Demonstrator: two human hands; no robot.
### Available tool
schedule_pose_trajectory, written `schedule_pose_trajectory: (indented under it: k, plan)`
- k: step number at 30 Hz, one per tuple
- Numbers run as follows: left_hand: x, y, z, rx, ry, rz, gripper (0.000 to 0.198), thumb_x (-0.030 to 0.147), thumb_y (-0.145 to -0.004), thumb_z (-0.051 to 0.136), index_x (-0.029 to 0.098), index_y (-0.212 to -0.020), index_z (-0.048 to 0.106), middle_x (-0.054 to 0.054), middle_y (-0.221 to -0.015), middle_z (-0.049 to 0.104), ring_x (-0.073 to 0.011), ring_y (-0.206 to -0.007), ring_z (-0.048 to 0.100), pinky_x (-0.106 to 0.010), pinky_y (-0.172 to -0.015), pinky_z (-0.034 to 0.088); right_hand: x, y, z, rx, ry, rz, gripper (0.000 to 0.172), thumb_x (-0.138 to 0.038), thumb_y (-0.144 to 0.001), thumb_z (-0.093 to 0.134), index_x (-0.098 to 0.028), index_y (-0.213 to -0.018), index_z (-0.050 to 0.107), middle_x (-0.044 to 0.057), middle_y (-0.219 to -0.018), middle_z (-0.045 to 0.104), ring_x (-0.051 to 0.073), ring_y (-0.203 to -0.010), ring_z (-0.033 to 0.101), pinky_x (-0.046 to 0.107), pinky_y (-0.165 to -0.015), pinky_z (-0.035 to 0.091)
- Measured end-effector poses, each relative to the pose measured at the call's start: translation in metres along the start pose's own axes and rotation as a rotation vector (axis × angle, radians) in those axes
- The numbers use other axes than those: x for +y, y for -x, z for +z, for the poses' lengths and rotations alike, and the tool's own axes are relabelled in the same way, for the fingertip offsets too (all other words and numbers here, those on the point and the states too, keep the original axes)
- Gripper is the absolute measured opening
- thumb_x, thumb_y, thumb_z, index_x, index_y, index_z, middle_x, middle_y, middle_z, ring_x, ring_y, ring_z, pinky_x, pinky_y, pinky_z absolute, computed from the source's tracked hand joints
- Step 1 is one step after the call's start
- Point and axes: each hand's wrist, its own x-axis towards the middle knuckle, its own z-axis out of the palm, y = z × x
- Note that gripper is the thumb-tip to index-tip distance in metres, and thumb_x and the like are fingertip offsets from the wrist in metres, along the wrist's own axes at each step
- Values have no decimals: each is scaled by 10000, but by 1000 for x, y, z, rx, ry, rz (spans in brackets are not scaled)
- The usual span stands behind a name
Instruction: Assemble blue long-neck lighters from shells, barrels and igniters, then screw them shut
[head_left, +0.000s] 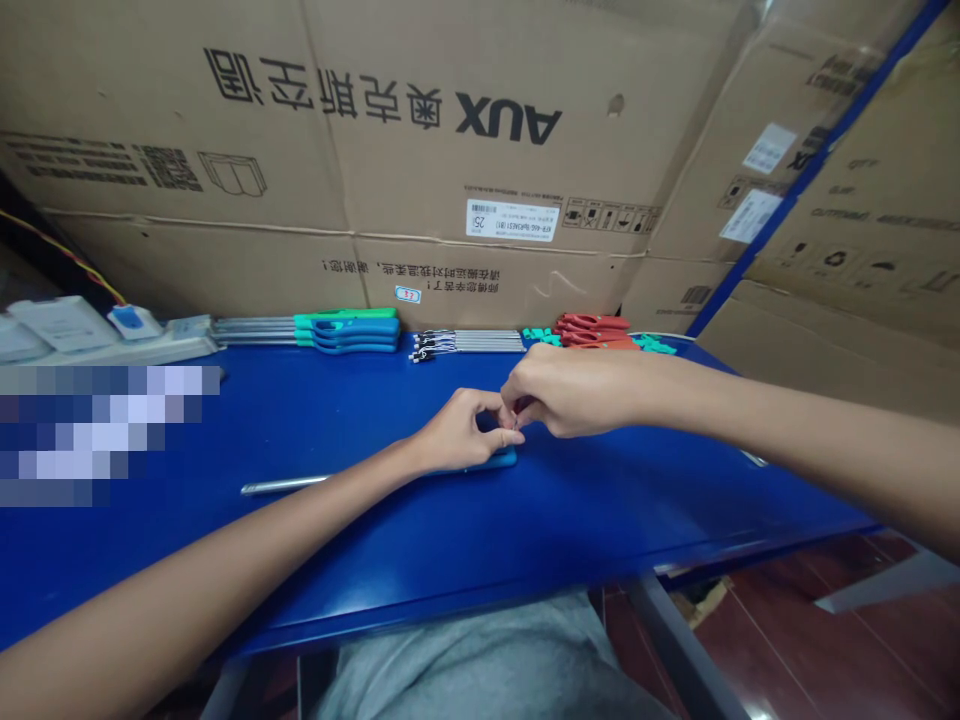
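My left hand (471,432) reaches in over the middle of the blue table, its thumb and fingertips closed in a pinch. Against those fingertips, my right hand (541,392) pinches too, its fingers curled. Something small seems to sit between them, but it is too small and covered to name. Under my left hand lies a long-reach lighter; its blue handle (501,458) pokes out to the right and its metal tube (281,485) to the left, with the middle covered by my hand and forearm.
Behind, along the cardboard (420,230), lie stacked lighters with blue and green handles (349,330), several metal tubes with wires (480,341), small turquoise parts (655,344) and red handle pieces (592,330). A white power strip (150,345) stands at left. The table's front edge (420,607) is near my lap.
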Motion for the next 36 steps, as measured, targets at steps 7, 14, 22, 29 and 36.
schedule_pose_trajectory:
  k: [7, 14, 22, 29, 36]
  plan:
    - [4, -1, -1, -28, 0, 3, 161, 258, -763, 656, 133, -669, 617, -18, -681, 658, -152, -680, 593, -254, -655, 459, -6, -1, 0, -1, 49, 152, 172, -181, -766, 581, -122, -820, 733, 62, -600, 626, 125, -483, 473, 238, -441, 283]
    - [3, -1, -1, -32, -3, 0, 161, 260, -761, 636, 130, -670, 611, -9, -672, 630, -137, -660, 559, -236, -621, 443, -19, -5, -3, -12, 44, 376, 217, -237, -768, 599, -115, -872, 745, 97, -662, 668, 142, -511, 556, 241, -468, 325]
    - [4, -1, 0, -46, 6, 4, 139, 256, -757, 625, 128, -703, 634, -19, -703, 647, -145, -687, 577, -249, -661, 458, -25, -4, -1, 5, 7, 458, 226, -254, -794, 589, -99, -874, 733, 128, -726, 682, 148, -534, 574, 243, -478, 346]
    - [2, -1, -2, -38, 16, 2, 180, 273, -762, 654, 139, -662, 589, -19, -678, 642, -141, -662, 589, -249, -648, 452, -10, 3, -13, -28, 62, 244, 224, -257, -790, 628, -142, -974, 680, 78, -827, 667, 169, -671, 590, 233, -494, 329]
    - [-1, -1, -1, -39, 42, 15, 202, 271, -761, 666, 143, -642, 565, -48, -772, 680, -155, -735, 628, -266, -711, 490, 0, 9, -13, 63, 144, 77, 177, -99, -822, 546, -150, -899, 697, 63, -752, 644, 152, -644, 565, 246, -537, 315]
